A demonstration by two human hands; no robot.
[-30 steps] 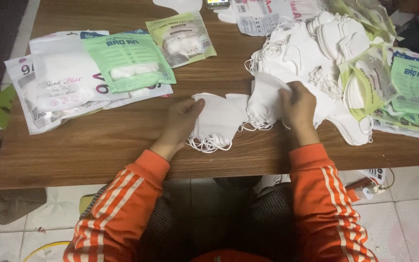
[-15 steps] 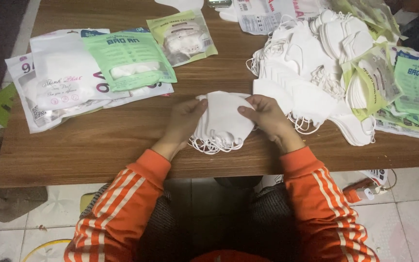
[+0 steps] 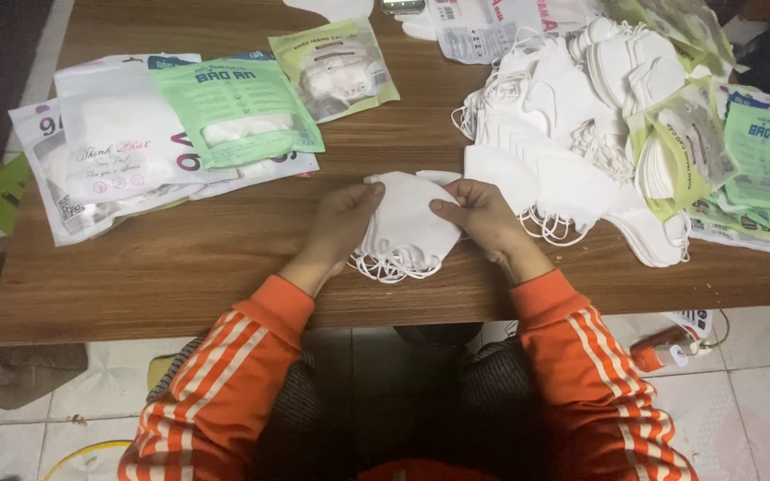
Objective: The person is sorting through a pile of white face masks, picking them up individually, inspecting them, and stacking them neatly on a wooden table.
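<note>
Left hand point(image 3: 342, 218) and right hand point(image 3: 481, 214) now closed from either side on a small stack of white face masks point(image 3: 405, 227), fingers curled over the edges, thumbs pressed on the top face. Both grips partly shut, not clenched; stack pinched between the two hands just above the table point(image 3: 225, 267), near its front edge and centred before the body.

Change against one second earlier: right hand then resting on the large loose pile of masks point(image 3: 572, 151) at the right, left hand alone steadying the stack. Half a second earlier: right hand already brought across to the stack. At present: both hands set symmetrically, stack lifted slightly and squared up, ear loops point(image 3: 394, 265) hanging out at the lower edge. Judged meaning: one more mask gathered from the pile and added, stack now being aligned by hand.

Pose: forearms in orange striped sleeves point(image 3: 251, 356) converging from below, wrists slightly bent inward, palms facing each other across the stack. Elbows off the table, below its edge.

Surroundings: sealed green-and-white mask packets point(image 3: 233, 107) at the left, well apart from the hands; further packets point(image 3: 764, 151) at the far right, beside and partly under the loose pile.
</note>
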